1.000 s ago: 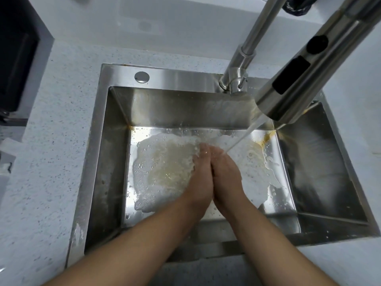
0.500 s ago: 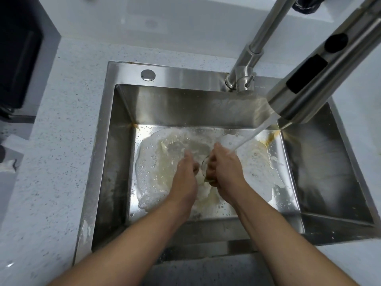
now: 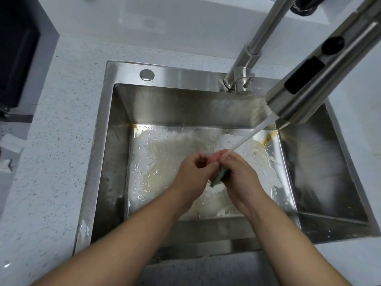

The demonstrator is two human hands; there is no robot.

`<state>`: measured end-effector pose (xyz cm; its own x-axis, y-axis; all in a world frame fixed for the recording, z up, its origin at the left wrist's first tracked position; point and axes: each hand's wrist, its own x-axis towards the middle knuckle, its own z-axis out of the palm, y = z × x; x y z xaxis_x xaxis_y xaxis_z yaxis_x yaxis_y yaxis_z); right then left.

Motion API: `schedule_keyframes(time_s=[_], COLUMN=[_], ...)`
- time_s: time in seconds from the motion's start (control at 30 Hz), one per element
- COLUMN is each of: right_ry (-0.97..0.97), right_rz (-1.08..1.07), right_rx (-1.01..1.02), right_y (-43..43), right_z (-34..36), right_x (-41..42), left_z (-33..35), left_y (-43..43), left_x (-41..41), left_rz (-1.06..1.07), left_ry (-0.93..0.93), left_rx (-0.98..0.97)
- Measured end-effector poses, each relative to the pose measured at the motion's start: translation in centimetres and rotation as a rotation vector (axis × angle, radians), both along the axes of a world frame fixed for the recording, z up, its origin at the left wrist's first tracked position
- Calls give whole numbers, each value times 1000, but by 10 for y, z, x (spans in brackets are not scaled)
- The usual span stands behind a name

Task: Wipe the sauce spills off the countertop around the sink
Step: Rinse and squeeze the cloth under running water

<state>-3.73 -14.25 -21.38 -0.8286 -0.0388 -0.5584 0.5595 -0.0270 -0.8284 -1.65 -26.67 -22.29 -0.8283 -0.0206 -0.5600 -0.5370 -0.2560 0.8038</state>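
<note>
head view: both your hands are curled shut on a green sponge over the sink [image 3: 115, 141] basin, left hand [image 3: 195, 172] pinching its upper end, right hand [image 3: 239, 174] wrapped round its lower part. sponge [image 3: 219, 178] runs lower-left to upper-right, mostly hidden. half a second ago it didn't show. farther off, faucet [image 3: 321, 75] water strikes your right fingers [image 3: 225, 154].

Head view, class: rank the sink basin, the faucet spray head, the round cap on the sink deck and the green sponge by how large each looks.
1. Sink basin
2. Faucet spray head, enlarged by nearness to the camera
3. Green sponge and round cap: unsure, the sponge is mostly hidden between both hands.
</note>
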Motion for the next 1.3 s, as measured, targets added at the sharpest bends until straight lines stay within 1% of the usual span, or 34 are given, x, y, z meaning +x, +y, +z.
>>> schedule_keyframes(time_s=[0.13,0.2,0.27,0.37,0.43,0.53,0.6,0.63,0.67,0.7,0.77,0.8,0.9,0.97,1.03,1.1,1.17,1.23,1.3], right_ry=[-60,-19,32,39,8,-16,-44,-59,-57,-39,49,92,137,145,141,117,68,-19,-21], right_rz=[-20,-62,-106,-122,-136,-137,-103,-87,-69,-29,43,46,-92,-131,-114,-101,-142,-238,-194], right_rx=[58,133,185,148,112,-74,-180,-213,-213,-168,-16,43,102,59,0,-79,-201,-336,-324], right_y=[6,8,9,3,-1,-2,-1,1,2,4,5,6,9,8,0,-6,-10,-14,-23], right_z=[5,3,2,7,9,12,16,18,18,18,20,20,24,23,25,25,27,26,23], right_x=[-1,-1,-1,1,3,2,-2,-3,-4,-5,-6,-6,-8,-6,-1,-3,-11,-13,-3], left_z=[1,2,2,2,3,6,8,10,9,6,2,0,1,3,5,7,16,23,21], left_y=[-2,-4,-5,-5,-3,-3,-4,-3,-2,0,4,5,7,9,11,21,35,44,40], left_x=[-4,-5,-8,-11,-12,-15,-17,-18,-19,-20,-23,-23,-25,-26,-26,-21,-13,-10,-16], left_rz=[29,52,83,151,174,65,-19,-38,-45,-49,-29,2,103,144,174,139,70,48,91], left_ry=[5,-3,-16,-40,-81,-124,-161,-178,-187,-184,-133,-120,-96,-41,5,59,100,87,54], left_rx=[53,70,24,10,87,226,375,469,518,518,440,413,365,374,327,254,249,272,262])
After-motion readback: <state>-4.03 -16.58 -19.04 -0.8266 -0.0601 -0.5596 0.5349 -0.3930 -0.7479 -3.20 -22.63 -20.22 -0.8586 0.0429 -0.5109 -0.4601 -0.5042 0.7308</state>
